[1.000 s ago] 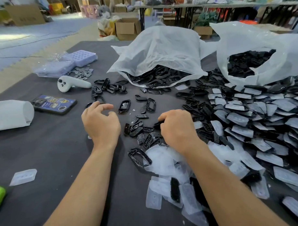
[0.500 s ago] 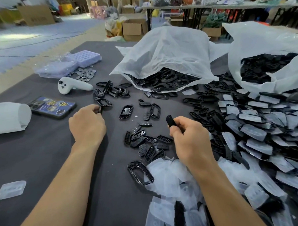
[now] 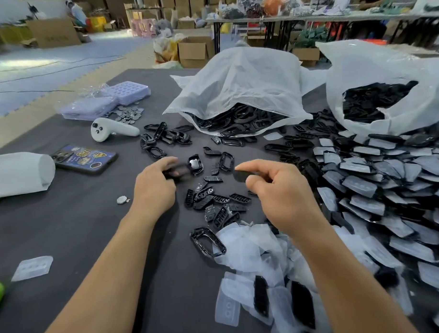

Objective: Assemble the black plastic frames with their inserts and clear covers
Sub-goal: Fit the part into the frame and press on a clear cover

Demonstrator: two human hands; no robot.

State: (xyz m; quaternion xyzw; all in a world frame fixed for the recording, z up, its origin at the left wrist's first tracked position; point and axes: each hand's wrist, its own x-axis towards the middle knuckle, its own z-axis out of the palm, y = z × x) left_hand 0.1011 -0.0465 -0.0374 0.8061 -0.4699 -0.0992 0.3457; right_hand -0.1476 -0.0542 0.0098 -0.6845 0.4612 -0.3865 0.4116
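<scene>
Off the desk (image 3: 66, 234), beside the big heap of covered pieces (image 3: 363, 186), both hands have been raised since a second ago. By the left hand (image 3: 155, 188) a black frame (image 3: 178, 170) is now gripped, and by the right hand (image 3: 284, 194) a small insert (image 3: 241, 176) is pinched, the two held apart. Fitting is judged next. Room is left near-left, while the right side is hemmed in.

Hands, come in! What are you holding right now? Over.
Left hand grips a blurred black part. Right hand pinches a flat black piece. Not joined yet. Only loose inserts on the table below.
</scene>
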